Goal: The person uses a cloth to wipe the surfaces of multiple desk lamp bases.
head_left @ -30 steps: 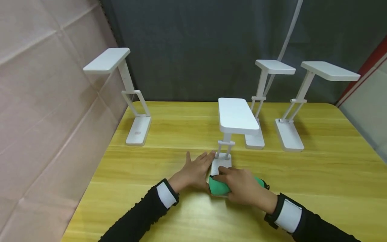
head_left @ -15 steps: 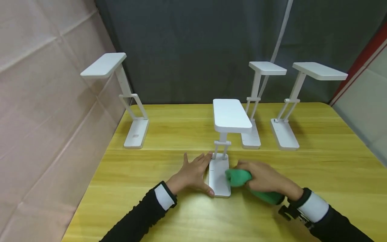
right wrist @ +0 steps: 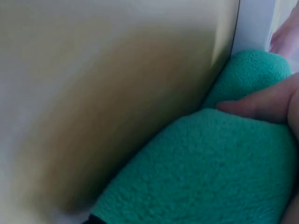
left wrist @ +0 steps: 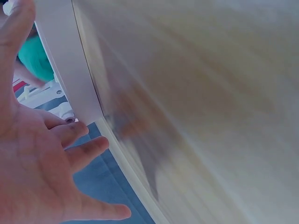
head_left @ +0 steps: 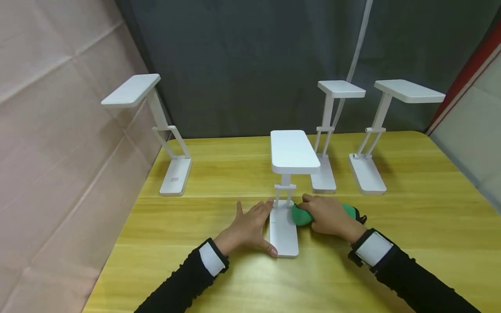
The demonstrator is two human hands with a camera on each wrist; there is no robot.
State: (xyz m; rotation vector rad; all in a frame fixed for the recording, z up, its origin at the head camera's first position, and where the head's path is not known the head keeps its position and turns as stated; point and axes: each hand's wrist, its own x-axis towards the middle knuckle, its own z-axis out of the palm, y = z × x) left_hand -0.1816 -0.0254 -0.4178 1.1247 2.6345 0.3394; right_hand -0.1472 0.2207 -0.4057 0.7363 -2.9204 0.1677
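The front lamp (head_left: 294, 152) stands upright on the wooden table (head_left: 235, 282), between the two hands. The left hand (head_left: 247, 228) has its fingers spread, with thumb and fingertips touching the left edge of the lamp's base. The right hand (head_left: 328, 216) grips a green cloth (head_left: 301, 215), its front end against the base's right edge. The lamp's flat head juts over its post, above the upper part of the base, and in the head view it overlaps part of the middle lamp (head_left: 341, 89) behind. Just beside that one is the right lamp (head_left: 409, 91); the left lamp (head_left: 131, 91) stands well apart, near a pale sheet (head_left: 58, 174). A dark curtain (head_left: 235, 65) hangs beyond the table's far edge.
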